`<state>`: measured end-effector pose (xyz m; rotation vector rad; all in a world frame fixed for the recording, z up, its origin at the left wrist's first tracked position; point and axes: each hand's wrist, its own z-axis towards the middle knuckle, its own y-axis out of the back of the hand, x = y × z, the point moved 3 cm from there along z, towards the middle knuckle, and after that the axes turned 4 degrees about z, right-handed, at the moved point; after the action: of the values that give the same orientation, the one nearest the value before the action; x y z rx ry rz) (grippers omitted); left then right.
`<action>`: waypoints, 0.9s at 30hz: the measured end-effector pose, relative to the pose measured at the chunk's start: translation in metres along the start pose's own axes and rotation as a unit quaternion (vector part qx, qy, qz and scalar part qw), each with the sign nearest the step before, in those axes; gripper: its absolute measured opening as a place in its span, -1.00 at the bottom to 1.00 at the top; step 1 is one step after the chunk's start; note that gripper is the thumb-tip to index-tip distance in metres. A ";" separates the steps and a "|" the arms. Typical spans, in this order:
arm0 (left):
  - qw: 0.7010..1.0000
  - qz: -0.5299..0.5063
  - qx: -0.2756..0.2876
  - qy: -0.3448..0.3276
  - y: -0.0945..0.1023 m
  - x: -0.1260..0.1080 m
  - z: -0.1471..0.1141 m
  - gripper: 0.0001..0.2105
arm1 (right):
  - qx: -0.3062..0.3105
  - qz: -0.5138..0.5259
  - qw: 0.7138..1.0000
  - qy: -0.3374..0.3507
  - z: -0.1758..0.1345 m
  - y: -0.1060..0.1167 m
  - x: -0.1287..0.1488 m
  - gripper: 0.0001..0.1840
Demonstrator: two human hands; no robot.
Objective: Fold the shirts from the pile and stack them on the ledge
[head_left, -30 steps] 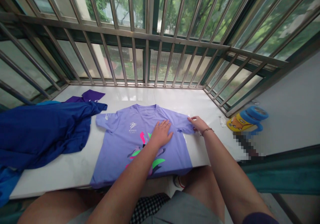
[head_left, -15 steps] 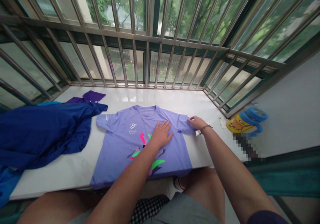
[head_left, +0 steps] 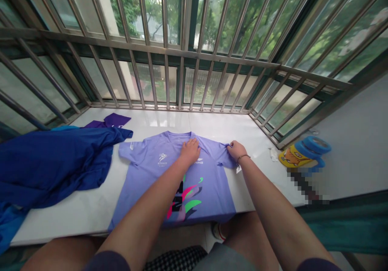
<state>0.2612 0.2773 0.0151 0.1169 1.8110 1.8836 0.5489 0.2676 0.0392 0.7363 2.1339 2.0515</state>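
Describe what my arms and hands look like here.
Your left hand and right hand are ungloved. A thin, dark bracelet circles the right wrist; none shows on the left. Both forearms are bare, with a dark purple left sleeve and right sleeve further up.

The left forearm (head_left: 145,206) hid part of the print on the lavender T-shirt (head_left: 144,176); the lettering (head_left: 162,164) under its white logo (head_left: 163,157) was too small to read. The blue garment (head_left: 60,162) ran off the left edge. Pixelation obscured a dark object (head_left: 304,185) beside the mug (head_left: 298,158) at right. Trees (head_left: 250,20) far outside were blurred.
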 end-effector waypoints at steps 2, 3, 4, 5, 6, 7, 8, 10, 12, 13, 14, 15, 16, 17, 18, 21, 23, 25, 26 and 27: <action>1.000 0.008 0.006 0.016 -0.001 0.017 0.009 -0.46 | -0.005 0.006 1.000 -0.010 0.003 0.003 -0.006 -0.67; 1.000 0.010 0.007 0.021 -0.002 0.023 0.011 -0.45 | -0.006 0.007 1.000 -0.016 0.003 0.005 -0.009 -0.66; 1.000 0.012 0.007 0.024 -0.003 0.028 0.013 -0.43 | -0.004 0.007 1.000 -0.022 0.004 0.005 -0.013 -0.65; 1.000 0.016 0.006 0.025 -0.004 0.031 0.013 -0.42 | 0.001 0.007 1.000 -0.027 0.004 0.006 -0.016 -0.65; 0.999 0.020 0.005 0.026 -0.006 0.032 0.013 -0.41 | 0.008 0.005 1.000 -0.030 0.005 0.006 -0.019 -0.67; 0.999 0.024 0.003 0.027 -0.007 0.033 0.012 -0.39 | 0.016 0.004 0.999 -0.030 0.005 0.005 -0.021 -0.68; 0.999 0.028 0.001 0.029 -0.007 0.033 0.011 -0.38 | 0.023 0.002 0.999 -0.029 0.005 0.004 -0.023 -0.70; 0.999 0.031 -0.005 0.033 -0.008 0.032 0.009 -0.36 | 0.033 -0.003 0.999 -0.028 0.005 0.002 -0.023 -0.70; 0.999 0.031 -0.009 0.034 -0.008 0.032 0.008 -0.36 | 0.034 -0.005 0.999 -0.030 0.004 -0.001 -0.021 -0.68; 0.999 0.031 -0.010 0.034 -0.008 0.032 0.007 -0.36 | 0.033 -0.005 0.999 -0.032 0.003 -0.001 -0.019 -0.67; 0.999 0.032 -0.010 0.035 -0.007 0.032 0.007 -0.35 | 0.030 -0.003 0.999 -0.033 0.002 -0.002 -0.017 -0.65; 0.999 0.033 -0.011 0.037 -0.007 0.032 0.007 -0.35 | 0.027 -0.001 0.999 -0.034 0.001 -0.002 -0.014 -0.63; 0.999 0.034 -0.012 0.039 -0.006 0.032 0.008 -0.34 | 0.023 0.001 0.999 -0.034 0.000 -0.002 -0.012 -0.61; 0.999 0.036 -0.016 0.037 -0.005 0.031 0.009 -0.35 | 0.020 0.004 0.999 -0.035 -0.001 -0.002 -0.011 -0.60; 0.999 0.038 -0.021 0.028 -0.003 0.030 0.012 -0.36 | 0.018 0.007 0.999 -0.035 -0.002 -0.002 -0.009 -0.59; 0.998 0.046 -0.026 -0.034 0.003 0.026 0.025 -0.39 | 0.008 0.013 0.999 -0.039 -0.006 -0.003 -0.007 -0.59; 0.998 0.047 0.005 -0.053 0.004 0.027 0.035 -0.38 | -0.001 0.017 0.999 -0.042 -0.008 -0.004 -0.008 -0.60; 0.998 0.044 0.042 -0.035 0.002 0.032 0.045 -0.37 | -0.011 0.019 0.999 -0.047 -0.011 -0.004 -0.010 -0.62; 0.997 0.043 0.053 -0.022 0.001 0.035 0.048 -0.37 | -0.016 0.020 0.998 -0.049 -0.012 -0.005 -0.011 -0.62; 0.997 0.043 0.057 -0.011 -0.001 0.038 0.050 -0.37 | -0.021 0.021 0.998 -0.052 -0.013 -0.005 -0.012 -0.62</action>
<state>0.2498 0.3388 0.0083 0.2590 1.9255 1.8285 0.5528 0.2514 0.0324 0.8694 2.0308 2.0250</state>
